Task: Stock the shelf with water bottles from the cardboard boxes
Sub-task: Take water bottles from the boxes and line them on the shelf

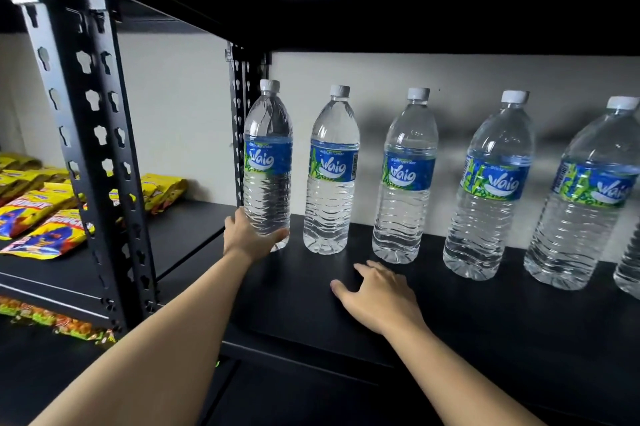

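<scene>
One ribbed plastic bottle (267,162) held in the left grip (247,235).

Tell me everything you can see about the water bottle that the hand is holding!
It is the leftmost bottle: tall, clear ribbed plastic, full of water, with a closed white cap and a blue and green label reading Waig. It is upright at the back left of the black shelf, beside a black metal post. The left hand curls round its base. A gap parts it from the next bottle.
</scene>
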Demonstrator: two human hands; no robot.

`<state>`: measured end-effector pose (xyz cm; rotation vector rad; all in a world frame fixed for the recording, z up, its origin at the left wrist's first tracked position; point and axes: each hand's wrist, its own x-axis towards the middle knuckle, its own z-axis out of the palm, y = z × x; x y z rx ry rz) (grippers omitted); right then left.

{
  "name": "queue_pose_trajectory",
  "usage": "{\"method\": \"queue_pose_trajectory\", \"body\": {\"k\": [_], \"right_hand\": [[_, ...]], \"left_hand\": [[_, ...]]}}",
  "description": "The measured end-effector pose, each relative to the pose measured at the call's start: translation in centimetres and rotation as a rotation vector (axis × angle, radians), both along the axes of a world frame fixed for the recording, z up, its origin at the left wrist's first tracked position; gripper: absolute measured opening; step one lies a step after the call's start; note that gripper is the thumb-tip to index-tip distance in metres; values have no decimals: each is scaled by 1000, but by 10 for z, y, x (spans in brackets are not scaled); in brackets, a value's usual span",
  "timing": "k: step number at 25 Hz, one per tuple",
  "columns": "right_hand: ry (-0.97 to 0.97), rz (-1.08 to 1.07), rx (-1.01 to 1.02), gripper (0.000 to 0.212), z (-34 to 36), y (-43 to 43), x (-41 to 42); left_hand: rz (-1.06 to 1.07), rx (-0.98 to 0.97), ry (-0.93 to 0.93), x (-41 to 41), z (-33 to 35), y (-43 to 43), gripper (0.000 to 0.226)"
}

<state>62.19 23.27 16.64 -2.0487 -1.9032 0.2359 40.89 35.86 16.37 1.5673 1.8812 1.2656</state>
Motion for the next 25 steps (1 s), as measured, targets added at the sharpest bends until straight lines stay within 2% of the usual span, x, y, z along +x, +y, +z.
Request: {"method": "queue_pose_trajectory", "body": {"k": [5, 10, 20, 25], "right_hand": [[39, -5, 5, 75, -4, 5, 3], [182, -41, 4, 77, -11, 14, 10], [142, -38, 28, 79, -16, 21, 11], [129, -31, 38, 78, -16, 21, 11]], "left_hand": [[34, 52, 7, 8, -8, 15, 90], [42, 46, 53, 8, -13, 15, 76], [66, -60, 231, 11, -16, 18, 64], [60, -106, 230, 11, -15, 21, 61]]}}
